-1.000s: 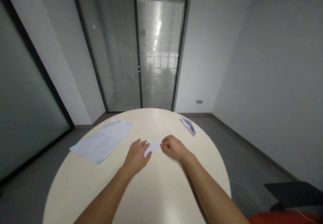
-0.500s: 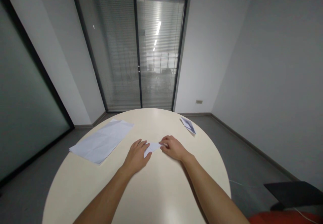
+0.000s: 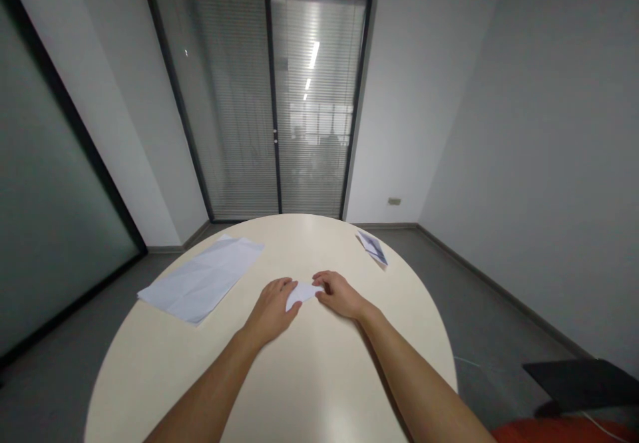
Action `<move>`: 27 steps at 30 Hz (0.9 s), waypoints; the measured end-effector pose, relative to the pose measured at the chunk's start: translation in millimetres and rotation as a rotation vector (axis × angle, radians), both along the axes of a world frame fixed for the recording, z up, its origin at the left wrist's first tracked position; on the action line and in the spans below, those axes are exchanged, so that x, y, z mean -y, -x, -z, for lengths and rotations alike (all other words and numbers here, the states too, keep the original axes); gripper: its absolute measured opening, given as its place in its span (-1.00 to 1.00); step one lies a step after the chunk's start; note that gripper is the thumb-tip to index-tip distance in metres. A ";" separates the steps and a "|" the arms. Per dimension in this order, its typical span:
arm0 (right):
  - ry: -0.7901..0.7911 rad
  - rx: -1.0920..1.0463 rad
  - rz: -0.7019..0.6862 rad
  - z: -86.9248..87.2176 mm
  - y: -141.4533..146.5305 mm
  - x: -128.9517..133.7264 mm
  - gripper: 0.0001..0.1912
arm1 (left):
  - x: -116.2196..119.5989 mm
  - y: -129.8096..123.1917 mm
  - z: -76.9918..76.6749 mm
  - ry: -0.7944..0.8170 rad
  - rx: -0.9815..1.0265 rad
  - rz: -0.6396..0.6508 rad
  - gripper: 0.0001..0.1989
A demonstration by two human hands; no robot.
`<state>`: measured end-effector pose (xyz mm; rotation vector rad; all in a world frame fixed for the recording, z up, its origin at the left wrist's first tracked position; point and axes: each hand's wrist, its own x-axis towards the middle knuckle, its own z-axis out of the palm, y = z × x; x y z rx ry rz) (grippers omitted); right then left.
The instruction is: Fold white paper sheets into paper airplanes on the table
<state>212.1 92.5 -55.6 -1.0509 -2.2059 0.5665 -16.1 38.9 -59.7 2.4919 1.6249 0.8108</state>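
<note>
A small white folded paper (image 3: 302, 293) lies on the round cream table (image 3: 299, 376), between my two hands. My left hand (image 3: 272, 308) rests at its left edge, thumb apart from the fingers, with the fingertips and thumb on the paper. At the paper's right end, my right hand (image 3: 340, 294) has its thumb and fingers brought together on the corner. The fingertips partly cover both ends of the sheet.
Large creased white sheets (image 3: 204, 280) lie on the table's left side. A folded printed paper (image 3: 373, 248) sits near the right back edge. A black object (image 3: 582, 382) and a red surface (image 3: 564, 431) are at lower right, beyond the table.
The fingers of my right hand have shifted slightly left along the paper's end. My left fingers have drawn a little closer together. The other papers have stayed put.
</note>
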 end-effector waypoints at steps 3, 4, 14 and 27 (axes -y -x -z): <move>0.084 -0.007 0.030 2.1 -0.1 -2.1 -0.75 | 0.2 0.4 0.5 -0.008 0.038 0.021 -0.56; 0.114 -0.015 0.029 2.5 -0.2 -2.7 -0.75 | 0.3 0.7 0.5 -0.015 0.056 0.029 -0.56; 0.184 -0.187 -0.034 -7.1 4.5 1.8 -0.88 | -0.1 -2.2 -15.0 -0.132 0.270 -0.007 -0.61; -0.011 -0.091 -0.053 -25.8 1.8 9.7 -0.93 | 5.0 -3.3 -26.8 -0.161 0.314 0.079 -0.82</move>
